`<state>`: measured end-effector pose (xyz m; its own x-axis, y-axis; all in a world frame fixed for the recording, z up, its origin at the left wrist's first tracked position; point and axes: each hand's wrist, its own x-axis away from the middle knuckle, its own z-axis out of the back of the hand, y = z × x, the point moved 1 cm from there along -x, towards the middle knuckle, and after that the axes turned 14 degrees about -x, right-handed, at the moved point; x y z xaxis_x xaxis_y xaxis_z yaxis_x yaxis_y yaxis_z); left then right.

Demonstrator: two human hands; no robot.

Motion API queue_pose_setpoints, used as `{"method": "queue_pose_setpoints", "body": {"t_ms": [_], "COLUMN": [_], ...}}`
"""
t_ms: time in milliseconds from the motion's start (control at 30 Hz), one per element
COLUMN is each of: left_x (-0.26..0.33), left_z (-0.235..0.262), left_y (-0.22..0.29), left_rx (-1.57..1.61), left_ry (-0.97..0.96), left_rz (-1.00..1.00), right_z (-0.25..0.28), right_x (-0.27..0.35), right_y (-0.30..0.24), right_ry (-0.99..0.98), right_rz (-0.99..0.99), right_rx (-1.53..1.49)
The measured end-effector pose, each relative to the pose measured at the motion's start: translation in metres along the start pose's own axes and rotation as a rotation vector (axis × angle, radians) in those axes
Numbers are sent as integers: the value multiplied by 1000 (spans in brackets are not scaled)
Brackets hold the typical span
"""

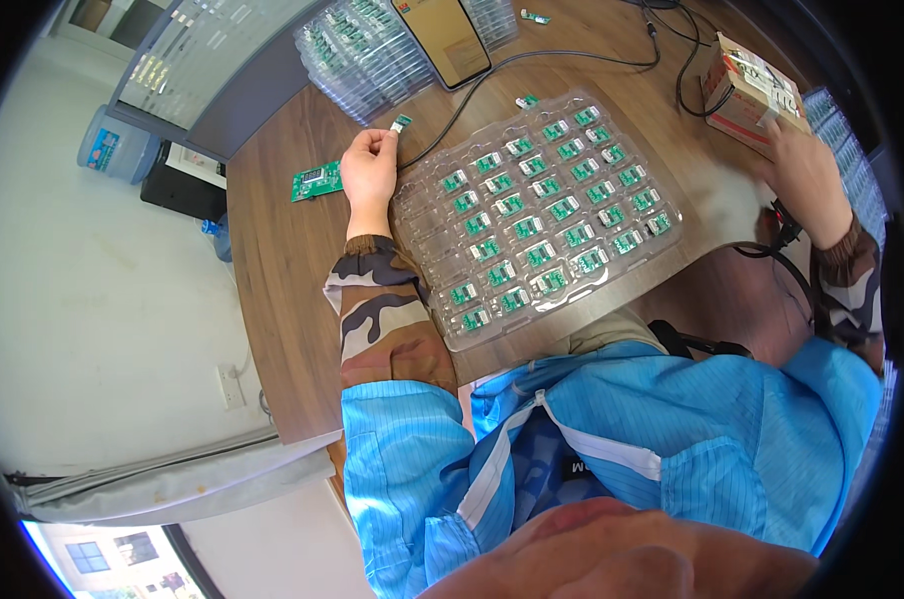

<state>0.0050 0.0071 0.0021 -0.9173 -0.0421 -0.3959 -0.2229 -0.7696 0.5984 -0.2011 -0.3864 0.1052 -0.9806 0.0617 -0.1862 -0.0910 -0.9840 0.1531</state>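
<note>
My left hand (pixel 369 170) pinches a small green circuit board (pixel 401 124) between thumb and fingertips, above the far left corner of the tray. Beside that hand lies a larger green circuit board (pixel 317 181) with a small dark display. The clear plastic tray (pixel 434 245) sits in front of me, many of its pockets holding small green boards; several pockets along its left side hold none. At the right, my right hand (pixel 809 180) is against the near side of a cardboard box (pixel 728 108), its fingers apart and nothing visible in them.
Stacked clear trays with boards (pixel 357 55) stand at the back, a phone (pixel 447 40) leaning on them. A black cable (pixel 572 53) crosses the desk (pixel 282 299). Loose boards lie behind the tray and at the far edge. A black-handled tool or plug (pixel 786 225) is below my right hand.
</note>
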Motion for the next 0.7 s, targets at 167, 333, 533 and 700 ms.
{"method": "queue_pose_setpoints", "body": {"t_ms": [167,333,533,700], "left_x": [1,5,7,5], "left_z": [1,-3,-1,3], "left_y": [-2,5,3,6], "left_rx": [34,17,45,53], "left_ry": [17,-1,-7,3], "left_rz": [-9,-10,38,33], "right_z": [0,-30,-31,-32], "right_x": [-77,-153,-190,-202], "right_y": [-75,-121,-155,-164], "right_ry": [425,724,521,615], "right_rz": [504,769,732,739], "right_rx": [-219,-375,-510,-468]}}
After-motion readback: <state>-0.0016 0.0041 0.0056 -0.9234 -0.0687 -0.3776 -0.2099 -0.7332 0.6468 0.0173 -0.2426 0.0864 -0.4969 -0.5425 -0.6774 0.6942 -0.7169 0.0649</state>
